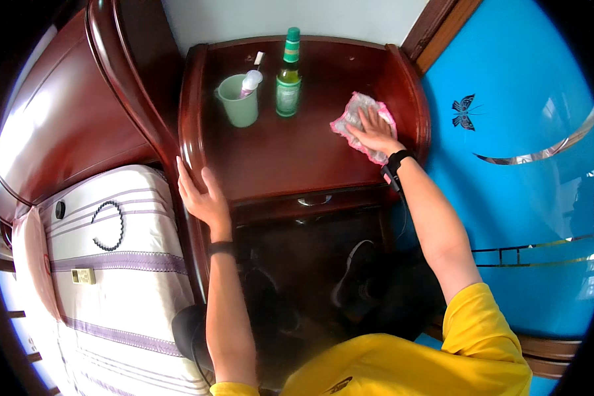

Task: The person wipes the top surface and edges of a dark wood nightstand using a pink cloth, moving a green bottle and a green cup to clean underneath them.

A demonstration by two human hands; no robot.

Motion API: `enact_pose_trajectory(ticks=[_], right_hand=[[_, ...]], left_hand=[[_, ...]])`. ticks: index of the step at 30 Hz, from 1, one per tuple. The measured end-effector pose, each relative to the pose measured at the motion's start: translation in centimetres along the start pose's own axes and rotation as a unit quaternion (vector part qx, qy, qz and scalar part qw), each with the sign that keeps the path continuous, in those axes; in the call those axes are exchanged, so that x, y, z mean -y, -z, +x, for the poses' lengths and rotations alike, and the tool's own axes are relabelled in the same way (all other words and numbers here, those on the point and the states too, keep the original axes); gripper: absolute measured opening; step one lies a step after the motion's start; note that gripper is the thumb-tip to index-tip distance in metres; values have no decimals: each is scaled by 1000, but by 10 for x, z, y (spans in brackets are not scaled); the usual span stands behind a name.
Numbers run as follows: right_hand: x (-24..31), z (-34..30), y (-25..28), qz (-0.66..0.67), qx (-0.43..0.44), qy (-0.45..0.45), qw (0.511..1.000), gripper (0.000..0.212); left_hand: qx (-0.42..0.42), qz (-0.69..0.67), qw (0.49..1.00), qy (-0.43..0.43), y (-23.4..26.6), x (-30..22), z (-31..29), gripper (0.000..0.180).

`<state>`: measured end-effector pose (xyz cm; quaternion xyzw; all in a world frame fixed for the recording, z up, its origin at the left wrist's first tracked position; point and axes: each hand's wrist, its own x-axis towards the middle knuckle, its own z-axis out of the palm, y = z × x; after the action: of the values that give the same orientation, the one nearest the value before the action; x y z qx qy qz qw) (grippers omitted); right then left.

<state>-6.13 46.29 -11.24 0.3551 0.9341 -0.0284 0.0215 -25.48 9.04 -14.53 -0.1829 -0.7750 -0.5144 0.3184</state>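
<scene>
On the right part of the dark red wooden nightstand point(270, 165) lies a pink-edged, greyish-white cloth point(358, 105). My right hand point(376, 134) rests flat on it with the fingers stretched out, pressing it to the top. My left hand point(204, 198) is at the nightstand's near left corner, fingers spread, holding nothing; its fingers lie by the rounded wooden edge. A pale green cup point(239, 109) stands at the back left, with a white-and-pink item point(250, 82) sticking out of it. Right of the cup stands a green glass bottle point(288, 89), upright and capped.
A bed point(125, 228) with a white, purple-striped cover is at left, bearing a black beaded band point(121, 218), a small black round item point(60, 210) and a pale remote point(83, 276). A glossy blue panel point(508, 185) borders the right. Below the top is a drawer handle point(314, 200).
</scene>
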Motion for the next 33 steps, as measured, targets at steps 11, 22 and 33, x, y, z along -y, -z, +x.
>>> enact_pose_trajectory(ticks=[11,22,33], right_hand=[[9,-70,8,65,141,35,987,106],[99,-103,4,59,181,242,951,109],[194,-104,-5,100,193,373,902,82]], left_hand=[[8,-9,1000,14,1,-2,0,54],[-1,-2,1000,8,-1,-4,0,54],[16,10,1000,24,1,-6,-2,52]])
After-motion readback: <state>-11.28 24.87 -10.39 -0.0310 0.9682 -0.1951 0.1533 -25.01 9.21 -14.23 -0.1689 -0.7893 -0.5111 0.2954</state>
